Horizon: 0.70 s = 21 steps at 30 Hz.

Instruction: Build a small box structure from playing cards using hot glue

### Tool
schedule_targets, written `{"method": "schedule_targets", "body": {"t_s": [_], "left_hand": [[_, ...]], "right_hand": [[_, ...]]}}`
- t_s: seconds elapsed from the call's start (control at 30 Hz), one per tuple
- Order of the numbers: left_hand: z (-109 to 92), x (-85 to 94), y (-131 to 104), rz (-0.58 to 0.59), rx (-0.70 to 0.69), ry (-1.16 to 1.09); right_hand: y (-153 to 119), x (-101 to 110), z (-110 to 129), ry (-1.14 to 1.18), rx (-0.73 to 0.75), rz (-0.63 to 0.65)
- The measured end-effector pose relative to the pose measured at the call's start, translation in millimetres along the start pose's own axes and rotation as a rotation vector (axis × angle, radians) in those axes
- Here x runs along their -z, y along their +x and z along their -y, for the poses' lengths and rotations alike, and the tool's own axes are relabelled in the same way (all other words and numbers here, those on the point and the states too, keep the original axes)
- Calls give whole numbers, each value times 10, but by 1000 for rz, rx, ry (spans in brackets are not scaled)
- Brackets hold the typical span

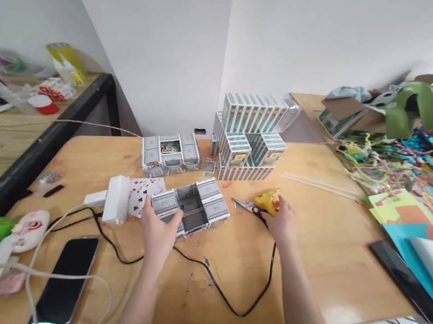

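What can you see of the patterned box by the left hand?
The patterned box is long and low, grey and white, its outside looking like playing-card backs. Patterned sections flank a dark, open hollow in the middle. It lies slightly angled on the wooden table. The left hand spans its left end, thumb by the hollow; how firmly it grips is unclear. Part of that end is hidden.

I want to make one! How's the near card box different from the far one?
The near box has an open grey hollow; the far box shows a green picture. The left hand touches the near box, while no hand touches the far box. Both have grey-patterned sides.
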<state>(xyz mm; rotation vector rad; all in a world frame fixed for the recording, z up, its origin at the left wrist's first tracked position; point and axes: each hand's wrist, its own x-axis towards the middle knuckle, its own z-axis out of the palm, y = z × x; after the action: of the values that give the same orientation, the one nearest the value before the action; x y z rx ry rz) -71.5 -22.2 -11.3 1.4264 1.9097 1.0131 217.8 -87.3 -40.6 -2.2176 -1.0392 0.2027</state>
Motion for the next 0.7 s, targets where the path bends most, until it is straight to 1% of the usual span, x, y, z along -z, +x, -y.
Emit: {"method": "schedule_targets", "body": {"t_s": [0.07, 0.13, 0.2, 0.23, 0.27, 0.33, 0.37, 0.43, 0.5, 0.57, 0.63, 0.7], "left_hand": [[31, 7, 9, -25, -42, -25], [71, 41, 51, -67, -93, -38], [110, 98, 128, -117, -137, -42], [125, 130, 176, -137, -146, -44], [136, 162, 226, -134, -149, -42], [144, 210, 315, -94, -127, -76], [142, 223, 347, -60, -105, -102], [130, 222, 374, 19, -67, -133], [116, 197, 357, 125, -72, -102], [111, 160, 316, 208, -102, -61], [120, 127, 280, 238, -112, -68], [139, 100, 264, 215, -100, -113]], "right_hand": [[30, 57, -191, 117, -100, 4], [62, 133, -318, 282, -178, -35], [92, 230, -395, 510, -256, -62], [104, 282, -420, 649, -294, -55], [114, 332, -437, 793, -330, -26], [123, 417, -458, 1064, -390, 83], [125, 446, -464, 1173, -413, 147], [128, 471, -471, 1318, -458, 253], [139, 453, -480, 1385, -494, 297], [166, 405, -495, 1397, -510, 291], [206, 347, -517, 1353, -496, 252], [252, 301, -543, 1262, -465, 219]]}}
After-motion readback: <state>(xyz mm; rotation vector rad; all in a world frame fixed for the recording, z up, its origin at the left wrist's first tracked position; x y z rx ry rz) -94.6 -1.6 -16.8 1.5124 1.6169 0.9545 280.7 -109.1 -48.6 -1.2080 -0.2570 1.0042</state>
